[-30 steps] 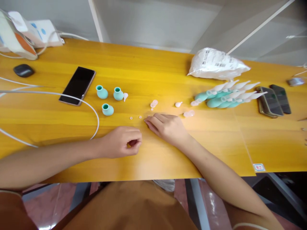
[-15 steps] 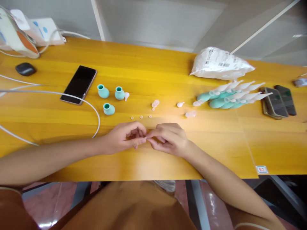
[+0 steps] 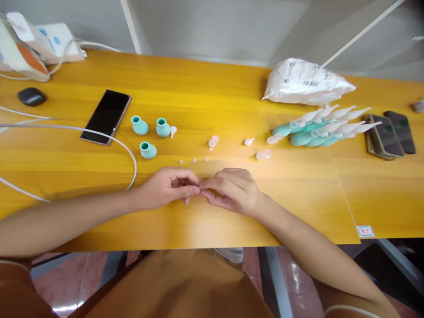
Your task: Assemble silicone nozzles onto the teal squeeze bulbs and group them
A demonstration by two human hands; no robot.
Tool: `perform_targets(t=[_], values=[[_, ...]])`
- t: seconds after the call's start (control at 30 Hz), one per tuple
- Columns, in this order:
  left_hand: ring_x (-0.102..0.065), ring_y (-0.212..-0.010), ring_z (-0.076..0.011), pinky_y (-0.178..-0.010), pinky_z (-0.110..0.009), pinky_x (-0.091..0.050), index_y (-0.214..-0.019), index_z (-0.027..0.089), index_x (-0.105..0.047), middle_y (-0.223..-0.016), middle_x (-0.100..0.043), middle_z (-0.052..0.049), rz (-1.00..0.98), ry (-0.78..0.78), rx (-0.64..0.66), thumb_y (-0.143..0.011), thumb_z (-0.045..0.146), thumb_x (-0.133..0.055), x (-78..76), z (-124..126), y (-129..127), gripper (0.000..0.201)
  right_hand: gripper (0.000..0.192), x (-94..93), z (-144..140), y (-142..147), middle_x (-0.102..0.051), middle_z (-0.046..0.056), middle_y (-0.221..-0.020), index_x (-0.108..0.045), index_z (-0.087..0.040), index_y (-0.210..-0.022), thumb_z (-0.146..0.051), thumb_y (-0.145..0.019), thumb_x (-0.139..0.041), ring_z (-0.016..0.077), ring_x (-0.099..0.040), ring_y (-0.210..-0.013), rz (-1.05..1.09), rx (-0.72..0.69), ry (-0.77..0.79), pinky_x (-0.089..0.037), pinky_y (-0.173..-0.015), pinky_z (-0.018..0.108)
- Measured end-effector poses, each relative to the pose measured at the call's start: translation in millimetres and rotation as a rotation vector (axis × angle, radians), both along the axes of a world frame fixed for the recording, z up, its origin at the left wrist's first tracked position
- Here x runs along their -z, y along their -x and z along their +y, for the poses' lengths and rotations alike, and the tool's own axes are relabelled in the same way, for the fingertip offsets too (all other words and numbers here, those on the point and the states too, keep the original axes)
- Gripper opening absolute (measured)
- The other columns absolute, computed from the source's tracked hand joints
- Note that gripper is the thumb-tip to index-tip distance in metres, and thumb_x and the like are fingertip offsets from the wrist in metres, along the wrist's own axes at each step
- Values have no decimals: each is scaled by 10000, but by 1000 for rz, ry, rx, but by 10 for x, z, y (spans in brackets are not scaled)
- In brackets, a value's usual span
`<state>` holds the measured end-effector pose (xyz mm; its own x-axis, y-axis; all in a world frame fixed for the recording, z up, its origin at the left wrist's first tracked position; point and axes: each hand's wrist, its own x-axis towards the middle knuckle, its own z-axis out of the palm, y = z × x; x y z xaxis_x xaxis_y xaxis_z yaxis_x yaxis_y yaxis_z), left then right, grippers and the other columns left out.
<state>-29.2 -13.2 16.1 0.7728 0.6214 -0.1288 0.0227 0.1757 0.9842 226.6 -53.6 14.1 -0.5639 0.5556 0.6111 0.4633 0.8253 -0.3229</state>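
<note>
My left hand (image 3: 172,187) and my right hand (image 3: 232,190) meet fingertip to fingertip above the table's front part. Both are closed in a pinch, and whatever lies between the fingertips is hidden or too small to name. Just beyond them a row of tiny pale rings (image 3: 194,160) lies on the wood. Behind the rings is a clear pinkish plastic piece (image 3: 213,141). Three teal rubber bulbs (image 3: 148,150) with open necks stand to the left, one beside a small white nozzle tip (image 3: 173,131). A small white bulb-shaped piece (image 3: 249,141) and another clear piece (image 3: 264,154) lie to the right.
Several teal bulbs with long white nozzles (image 3: 341,128) lie grouped at the right, before a white plastic package (image 3: 304,84). Two phones (image 3: 386,137) sit beyond them. Leftward are a dark phone (image 3: 107,115), a white cable (image 3: 130,154) and a black mouse (image 3: 31,96).
The camera view has shifted slightly. My hands stay together, with the fingertips pressed a little closer; the pale bit seen between them earlier is now covered.
</note>
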Motion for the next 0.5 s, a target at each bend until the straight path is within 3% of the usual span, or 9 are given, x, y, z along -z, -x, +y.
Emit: perform_targets(t=[0.13, 0.27, 0.37, 0.5], values=[[-679, -661, -99, -660, -221, -577, -1001, 158, -748, -820, -730, 15, -8, 28, -35, -1004, 372, -852, -2, 8, -10, 238, 242, -5, 3, 8, -756, -22, -832, -644, -224, -1311, -225, -1091, -745, 124, -644, -621, 44, 1, 66, -503, -608, 279], [-683, -658, -90, -659, -218, -589, -1012, 154, -753, -878, -759, -4, -18, 75, -72, -959, 376, -907, 0, 8, -9, 276, 350, -18, 13, -14, -687, 14, -879, -600, -218, -1440, -159, -1098, -560, 180, -666, -751, 163, -7, 203, -581, -693, 314], [-678, -657, -82, -661, -206, -581, -998, 154, -762, -872, -755, -2, -19, 66, -87, -946, 315, -909, 3, 3, -6, 224, 350, -24, 34, -47, -691, 66, -1004, -652, -220, -1406, -105, -1122, -485, 200, -686, -889, 215, 45, 268, -611, -787, 345], [-669, -668, -84, -652, -199, -571, -1003, 157, -767, -847, -736, 3, -17, 49, -84, -948, 257, -878, 11, -4, -7, 159, 380, -23, 76, -89, -775, 82, -1124, -721, -264, -1409, -86, -1136, -525, 227, -728, -1023, 204, 63, 304, -622, -908, 395]])
